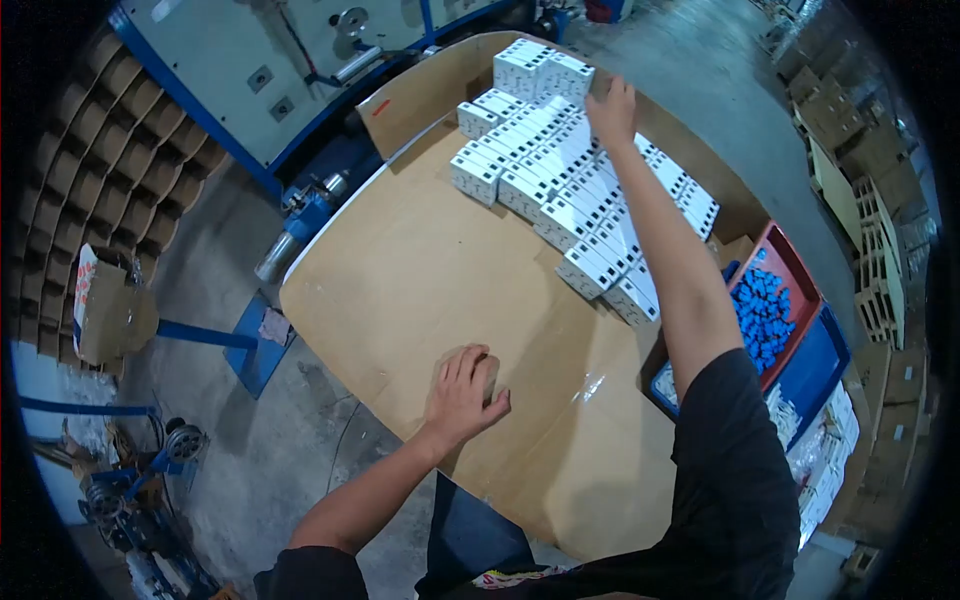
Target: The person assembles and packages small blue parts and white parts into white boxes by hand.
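The left hand (pixel 463 398) spreads its fingers loosely at the table (pixel 400 260). The right hand (pixel 611 112) curls its fingers beside dozens of white blocks (pixel 545 140), marks too small to read; whether pinching, I cannot tell. One red bin (pixel 797 275) sits right of them, nearer the body.

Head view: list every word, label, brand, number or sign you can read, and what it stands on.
No text can be read.
Red and blue print on the cardboard piece at far left: too blurred.
Coloured print on the dark shirt: too small and skewed.
Dark marks on the white blocks: too small to tell whether they are text.
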